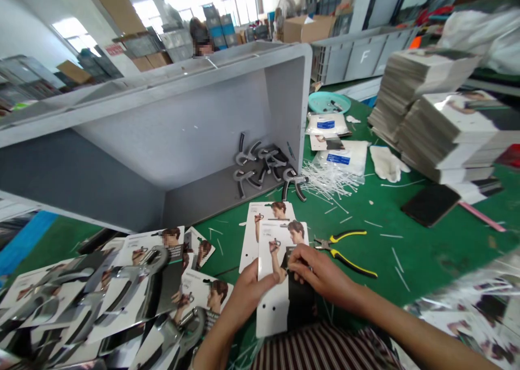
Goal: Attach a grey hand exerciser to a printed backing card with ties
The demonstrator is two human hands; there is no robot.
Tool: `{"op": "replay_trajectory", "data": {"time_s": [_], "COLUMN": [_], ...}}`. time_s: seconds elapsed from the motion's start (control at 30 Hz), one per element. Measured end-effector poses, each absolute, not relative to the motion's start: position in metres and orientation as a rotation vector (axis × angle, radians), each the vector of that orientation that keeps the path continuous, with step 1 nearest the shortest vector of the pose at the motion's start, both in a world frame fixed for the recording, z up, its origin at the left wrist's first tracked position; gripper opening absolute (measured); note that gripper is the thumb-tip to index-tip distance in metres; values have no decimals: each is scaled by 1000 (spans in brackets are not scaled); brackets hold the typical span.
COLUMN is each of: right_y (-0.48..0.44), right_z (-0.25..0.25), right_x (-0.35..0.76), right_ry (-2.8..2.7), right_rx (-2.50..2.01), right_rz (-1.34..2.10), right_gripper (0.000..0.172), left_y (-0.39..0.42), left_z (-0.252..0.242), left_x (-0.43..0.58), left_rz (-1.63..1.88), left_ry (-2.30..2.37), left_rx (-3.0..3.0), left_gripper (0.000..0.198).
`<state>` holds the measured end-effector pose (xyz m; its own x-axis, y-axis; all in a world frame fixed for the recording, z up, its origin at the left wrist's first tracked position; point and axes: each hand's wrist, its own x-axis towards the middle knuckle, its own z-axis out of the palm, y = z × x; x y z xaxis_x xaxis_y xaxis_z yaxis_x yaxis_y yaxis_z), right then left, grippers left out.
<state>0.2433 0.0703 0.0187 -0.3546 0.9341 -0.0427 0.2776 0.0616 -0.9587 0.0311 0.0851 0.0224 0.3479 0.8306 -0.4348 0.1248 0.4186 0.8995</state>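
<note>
My left hand (pixel 255 289) grips the left edge of a printed cardboard packaging card (pixel 273 310), its thumb lying across the front. My right hand (pixel 311 270) is closed in a pinch over the card's dark right half; whatever its fingertips hold is hidden. Under the card's top edge lies another packaging card (pixel 248 240). To the left, grey-and-black hand grip strengtheners (pixel 152 283) rest on a pile of similar cards (pixel 130 245). Yellow-and-black pliers (pixel 351 253) lie on the table to the right of my right hand.
A large grey crate (pixel 227 104) lies on its side, with several hand grips (pixel 260 167) inside. White cable ties (pixel 331 180) are scattered on the green table (pixel 430 256). At the right are card stacks (pixel 450 131), a phone (pixel 430 205) and a white glove (pixel 385 164).
</note>
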Motion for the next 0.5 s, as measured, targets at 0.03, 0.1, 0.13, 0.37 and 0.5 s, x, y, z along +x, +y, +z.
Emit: {"op": "replay_trajectory", "data": {"time_s": [0.03, 0.1, 0.13, 0.37, 0.5], "right_y": [73, 84, 93, 167, 178], "right_z": [18, 14, 10, -31, -31], "right_x": [252, 281, 301, 405, 404], "right_ry": [-1702, -1659, -1642, -1913, -2021], "right_rx": [-1215, -1307, -1415, -2326, -2315], "right_rz": [1338, 1276, 1172, 149, 193], "right_gripper": [16, 20, 22, 18, 13], "left_y": [87, 92, 95, 113, 123], "left_z": [21, 20, 21, 21, 13], "left_x": [31, 26, 22, 23, 25], "left_rz": [624, 672, 694, 612, 611], "left_ry": [1162, 1196, 1216, 1207, 1203], "left_rx": [1026, 947, 908, 924, 950], "left_gripper": [49, 55, 58, 54, 52]}}
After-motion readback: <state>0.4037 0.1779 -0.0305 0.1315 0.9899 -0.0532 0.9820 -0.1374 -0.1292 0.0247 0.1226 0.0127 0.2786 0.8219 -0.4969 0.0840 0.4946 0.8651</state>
